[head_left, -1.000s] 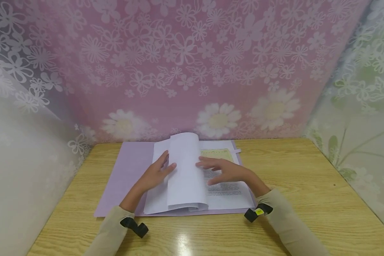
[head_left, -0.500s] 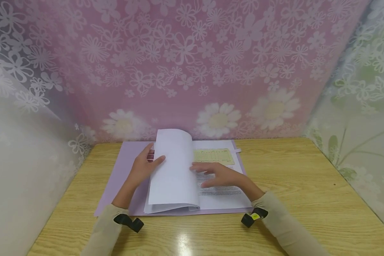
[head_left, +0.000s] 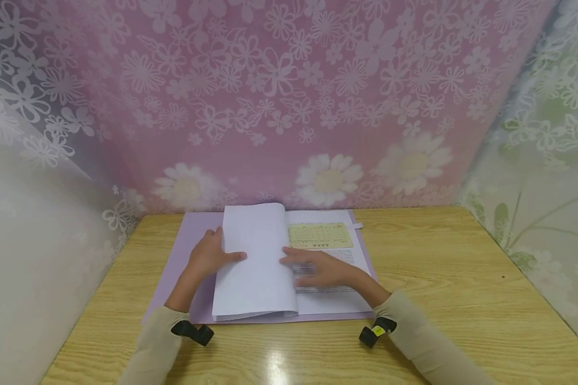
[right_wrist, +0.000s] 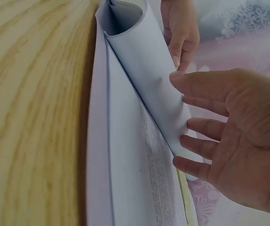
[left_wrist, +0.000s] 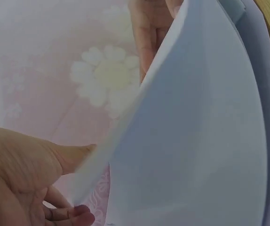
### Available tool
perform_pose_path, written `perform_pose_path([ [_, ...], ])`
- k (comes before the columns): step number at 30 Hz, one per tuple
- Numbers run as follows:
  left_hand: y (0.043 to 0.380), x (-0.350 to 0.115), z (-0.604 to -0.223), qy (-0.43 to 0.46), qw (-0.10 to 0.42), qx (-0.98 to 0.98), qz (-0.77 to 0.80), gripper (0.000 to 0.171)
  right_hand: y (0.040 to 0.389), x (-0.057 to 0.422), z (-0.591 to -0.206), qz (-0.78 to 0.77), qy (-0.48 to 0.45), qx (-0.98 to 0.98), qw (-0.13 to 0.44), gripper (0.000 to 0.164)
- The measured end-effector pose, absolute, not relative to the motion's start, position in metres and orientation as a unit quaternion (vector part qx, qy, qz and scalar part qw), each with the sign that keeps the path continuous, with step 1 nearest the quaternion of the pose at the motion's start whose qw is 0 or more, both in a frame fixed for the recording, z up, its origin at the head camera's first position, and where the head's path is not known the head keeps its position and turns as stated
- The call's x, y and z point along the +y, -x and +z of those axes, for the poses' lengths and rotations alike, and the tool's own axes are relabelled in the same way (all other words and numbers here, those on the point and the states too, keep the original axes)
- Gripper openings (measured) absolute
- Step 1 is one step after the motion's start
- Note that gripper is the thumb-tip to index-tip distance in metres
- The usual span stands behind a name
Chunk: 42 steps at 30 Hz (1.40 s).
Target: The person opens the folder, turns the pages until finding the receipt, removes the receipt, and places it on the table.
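An open lavender folder lies on the table with white sheets in it. Several turned sheets curve over to the left, their rounded fold near the folder's middle. My left hand pinches their left edge, thumb on top and fingers behind, as the left wrist view also shows. Against the fold, my right hand touches with extended fingers. Under it lies a printed page bearing a pale yellow printed slip; the hand hides part of the text.
The wooden table runs out to both sides of the folder. Behind it rises a pink flowered wall covering, close to the folder's far edge. A small white tab sticks out at the folder's right.
My left hand has taken the sheets' edge and drawn them left and down, flatter over the folder. My right hand has followed the fold slightly left, and more of the yellow slip shows.
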<state>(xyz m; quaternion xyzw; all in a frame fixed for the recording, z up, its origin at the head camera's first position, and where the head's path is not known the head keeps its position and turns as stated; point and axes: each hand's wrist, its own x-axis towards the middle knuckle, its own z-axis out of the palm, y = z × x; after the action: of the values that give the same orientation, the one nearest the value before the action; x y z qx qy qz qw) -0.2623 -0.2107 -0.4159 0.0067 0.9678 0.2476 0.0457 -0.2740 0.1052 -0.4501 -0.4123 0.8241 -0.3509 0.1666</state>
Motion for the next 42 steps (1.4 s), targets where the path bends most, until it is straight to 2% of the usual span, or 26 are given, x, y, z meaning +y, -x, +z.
perform_pose_path([
  [6,0.259,-0.207,-0.421,-0.015,0.073,0.978,0.197,0.126,0.270,0.101,-0.451,-0.333,0.415,0.830,0.168,0.062],
  [14,0.253,-0.202,-0.425,-0.025,0.083,0.983,0.163,0.133,0.265,0.098,-0.449,-0.310,0.436,0.831,0.155,0.064],
  [24,0.254,-0.196,-0.437,-0.098,0.082,0.978,0.166,0.128,0.265,0.096,-0.452,-0.284,0.443,0.836,0.155,0.067],
  [33,0.251,-0.187,-0.441,-0.162,0.060,0.974,0.147,0.120,0.264,0.095,-0.451,-0.270,0.443,0.841,0.153,0.067],
  [38,0.250,-0.183,-0.442,-0.179,0.110,0.964,0.163,0.108,0.264,0.095,-0.450,-0.269,0.443,0.840,0.158,0.066],
  [42,0.250,-0.181,-0.443,-0.163,0.153,0.954,0.198,0.106,0.264,0.096,-0.451,-0.269,0.445,0.839,0.158,0.066],
])
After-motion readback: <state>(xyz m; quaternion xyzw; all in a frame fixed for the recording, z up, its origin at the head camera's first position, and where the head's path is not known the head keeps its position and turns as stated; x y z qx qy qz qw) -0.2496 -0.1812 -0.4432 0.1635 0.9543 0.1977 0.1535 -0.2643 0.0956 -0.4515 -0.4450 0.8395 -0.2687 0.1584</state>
